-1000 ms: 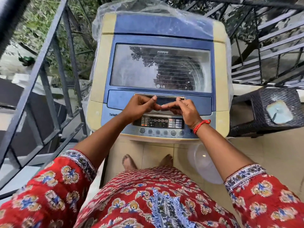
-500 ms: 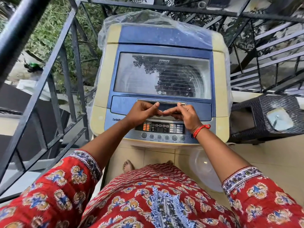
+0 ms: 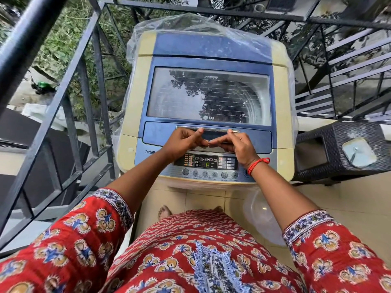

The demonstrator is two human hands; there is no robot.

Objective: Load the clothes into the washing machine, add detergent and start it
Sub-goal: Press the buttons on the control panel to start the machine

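A top-loading washing machine (image 3: pixel 211 98) stands against a black metal railing (image 3: pixel 84 85), its lid (image 3: pixel 209 94) shut flat and a clear plastic sheet (image 3: pixel 190 24) draped over its back. Both hands meet at the lid handle (image 3: pixel 208 134) on the lid's front edge — the left hand (image 3: pixel 179 144) has its fingers curled into the recess with the thumb raised along the chrome strip, and the right hand (image 3: pixel 237 142), red thread at the wrist, hooks its fingers into the same recess. Fingertips of the two hands nearly touch. Just below them the control panel (image 3: pixel 207 163) is lit. No clothes or detergent show — a dark wicker stool (image 3: pixel 338 149) sits just beside the machine
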